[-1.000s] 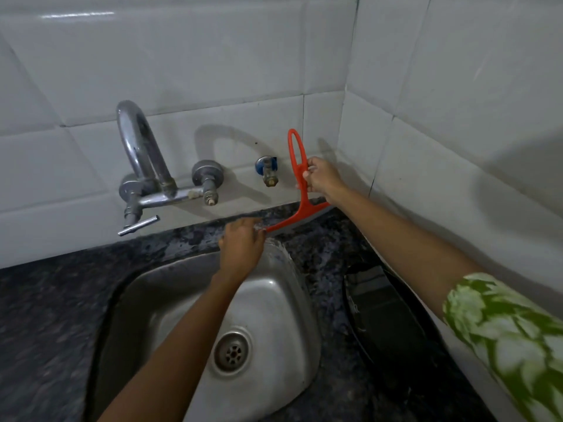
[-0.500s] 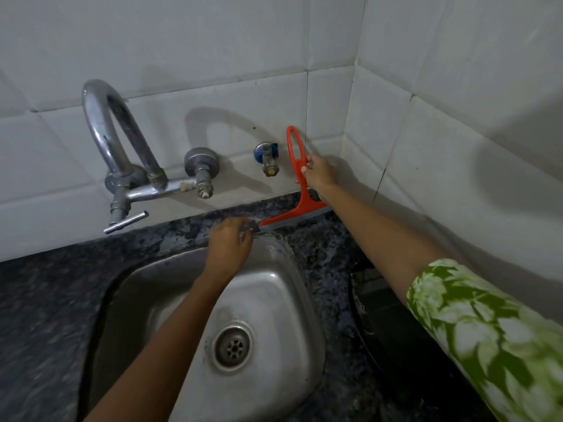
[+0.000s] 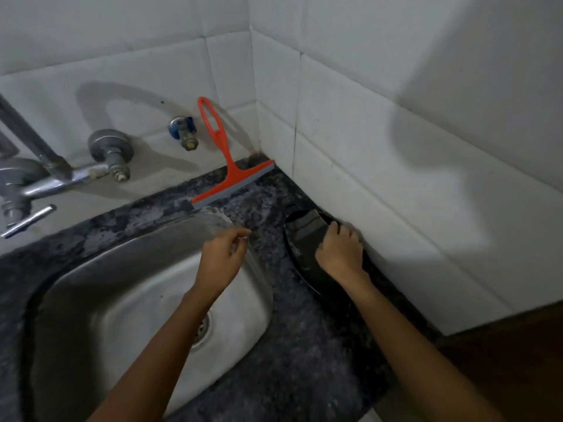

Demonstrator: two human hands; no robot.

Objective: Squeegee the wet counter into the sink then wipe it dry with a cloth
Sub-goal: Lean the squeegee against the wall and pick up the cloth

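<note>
The orange squeegee [image 3: 226, 161] stands by itself on the dark speckled counter [image 3: 304, 345], its handle leaning on the back wall tiles and its grey blade touching the stone. No hand touches it. My left hand [image 3: 221, 260] hovers over the right rim of the steel sink [image 3: 100, 300], fingers loosely apart and holding nothing. My right hand [image 3: 341, 254] lies on a dark rounded object [image 3: 301, 229] beside the right wall, fingers curled over its edge. Whether that object is a cloth I cannot tell.
A chrome tap [image 3: 45, 178] juts from the back wall at the left, with a small blue valve [image 3: 182, 132] beside the squeegee handle. White tiled walls meet in the corner behind the squeegee. The counter's front edge runs at lower right.
My right hand has let go of the squeegee, which now leans on the wall, and has dropped to the dark object. My left hand has pulled back from the blade tip.
</note>
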